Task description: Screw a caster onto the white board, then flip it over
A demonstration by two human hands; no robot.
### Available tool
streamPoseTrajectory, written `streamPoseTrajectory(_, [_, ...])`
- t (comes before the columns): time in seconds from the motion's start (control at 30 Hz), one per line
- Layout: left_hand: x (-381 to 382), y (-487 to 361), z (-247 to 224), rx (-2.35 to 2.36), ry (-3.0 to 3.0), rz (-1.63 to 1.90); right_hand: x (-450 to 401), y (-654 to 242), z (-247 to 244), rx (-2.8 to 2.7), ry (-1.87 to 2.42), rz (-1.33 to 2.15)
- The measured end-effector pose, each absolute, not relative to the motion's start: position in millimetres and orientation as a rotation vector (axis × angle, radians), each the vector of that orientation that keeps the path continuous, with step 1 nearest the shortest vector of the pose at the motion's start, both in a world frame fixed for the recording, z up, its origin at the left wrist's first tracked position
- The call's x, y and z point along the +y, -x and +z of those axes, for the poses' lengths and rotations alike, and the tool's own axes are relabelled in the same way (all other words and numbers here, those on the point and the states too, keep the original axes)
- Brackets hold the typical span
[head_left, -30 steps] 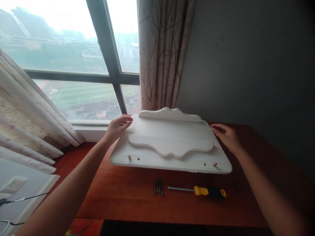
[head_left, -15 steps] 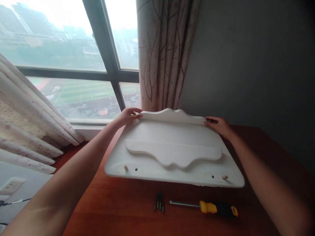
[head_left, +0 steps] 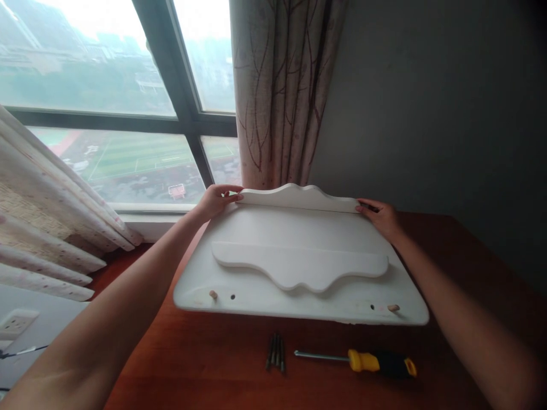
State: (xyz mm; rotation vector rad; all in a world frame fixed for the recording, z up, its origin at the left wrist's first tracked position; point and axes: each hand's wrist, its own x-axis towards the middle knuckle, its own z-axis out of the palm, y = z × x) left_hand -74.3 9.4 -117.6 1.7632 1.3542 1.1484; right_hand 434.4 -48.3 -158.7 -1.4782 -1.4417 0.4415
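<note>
A white wavy-edged board (head_left: pixel 299 197) stands upright along the far edge of a white panel (head_left: pixel 265 304). My left hand (head_left: pixel 219 200) pinches the board's left end between thumb and fingers. At its right end, my right hand (head_left: pixel 380 215) grips it the same way. A second wavy-edged board (head_left: pixel 301 266) lies flat on the panel, its curved side toward me. Near the panel's front edge, a wooden dowel (head_left: pixel 213 295) sticks up at the left and another dowel (head_left: pixel 394 308) at the right, each beside a dark hole.
The panel rests on a reddish-brown wooden table (head_left: pixel 205 364). In front of it lie several dark metal bolts (head_left: pixel 276 353) and a yellow-and-black screwdriver (head_left: pixel 363 361). Behind are a window (head_left: pixel 128 154), a curtain (head_left: pixel 277 97) and a grey wall (head_left: pixel 419 114). A wall socket (head_left: pixel 17 324) is at the lower left.
The view has shifted slightly, so the panel appears a little nearer. Both hands keep their hold on the ends of the upright board, which stays at the far edge.
</note>
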Motion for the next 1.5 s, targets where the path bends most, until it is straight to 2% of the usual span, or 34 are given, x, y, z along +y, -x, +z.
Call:
streamPoseTrajectory(0.57, [10,75,-124,1.385,-1.949,1.171,-43,-440,-155,-1.548,1.509,0.438])
streamPoseTrajectory(1.17, [4,68,-120,1.33,-2.009,1.299,-59,-428,-147,-1.481,1.412,0.282])
streamPoseTrajectory(1.5, [-10,78,-120,1.291,-2.146,1.302,-79,-439,-137,-1.672,1.303,0.153])
